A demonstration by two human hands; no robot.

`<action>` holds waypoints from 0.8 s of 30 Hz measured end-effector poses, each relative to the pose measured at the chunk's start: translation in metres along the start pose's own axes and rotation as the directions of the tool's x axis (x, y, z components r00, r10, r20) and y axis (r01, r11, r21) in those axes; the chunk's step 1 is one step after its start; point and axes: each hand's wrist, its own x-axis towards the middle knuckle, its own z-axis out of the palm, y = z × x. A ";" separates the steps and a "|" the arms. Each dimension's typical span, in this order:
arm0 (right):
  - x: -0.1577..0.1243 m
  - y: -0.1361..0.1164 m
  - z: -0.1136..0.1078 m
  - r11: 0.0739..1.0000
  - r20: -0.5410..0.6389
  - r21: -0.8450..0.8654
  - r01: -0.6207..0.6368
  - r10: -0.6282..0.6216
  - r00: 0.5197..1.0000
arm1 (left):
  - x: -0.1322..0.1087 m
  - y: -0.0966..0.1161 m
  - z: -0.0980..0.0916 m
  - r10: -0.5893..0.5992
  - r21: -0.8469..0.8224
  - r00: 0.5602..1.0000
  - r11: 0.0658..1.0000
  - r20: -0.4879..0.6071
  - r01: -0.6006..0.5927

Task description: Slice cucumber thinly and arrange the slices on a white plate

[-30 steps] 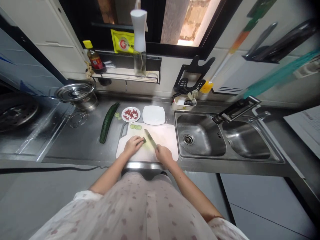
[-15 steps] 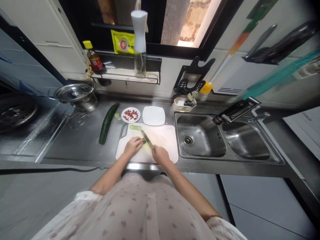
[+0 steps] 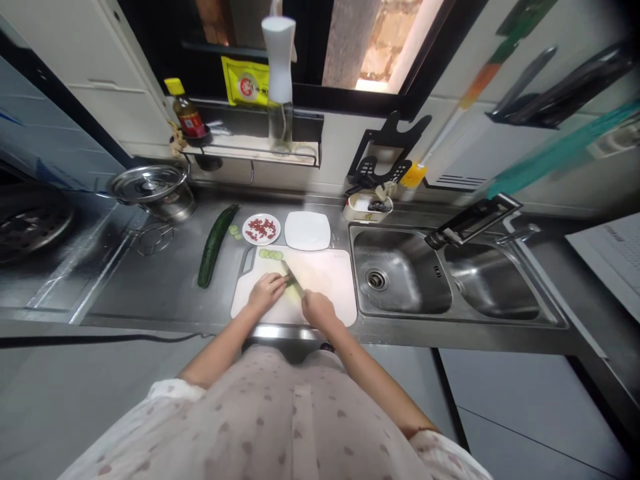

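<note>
Right grip (image 3: 319,311) around the knife (image 3: 297,283)

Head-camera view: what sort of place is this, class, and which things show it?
Probably a kitchen: a double-bowl sink is set into the metal counter, a white cutting board lies beside the sink, and a lidded metal pot stands farther left.

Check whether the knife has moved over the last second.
Yes: the knife has shifted left, farther from the sink, toward the left hand.
</note>
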 end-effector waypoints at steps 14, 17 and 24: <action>0.006 -0.004 -0.001 1.000 -0.001 0.014 0.010 -0.010 1.000 | 0.001 -0.001 0.001 0.029 -0.003 0.999 1.000 -0.015 -0.029; 0.008 -0.005 -0.001 1.000 -0.001 0.022 0.014 -0.014 1.000 | 0.001 -0.001 0.000 0.028 0.000 1.000 1.000 -0.011 -0.028; 0.009 -0.001 0.007 0.999 -0.010 0.022 0.025 -0.024 1.000 | 0.001 0.000 0.000 0.030 0.012 0.999 0.999 -0.020 -0.030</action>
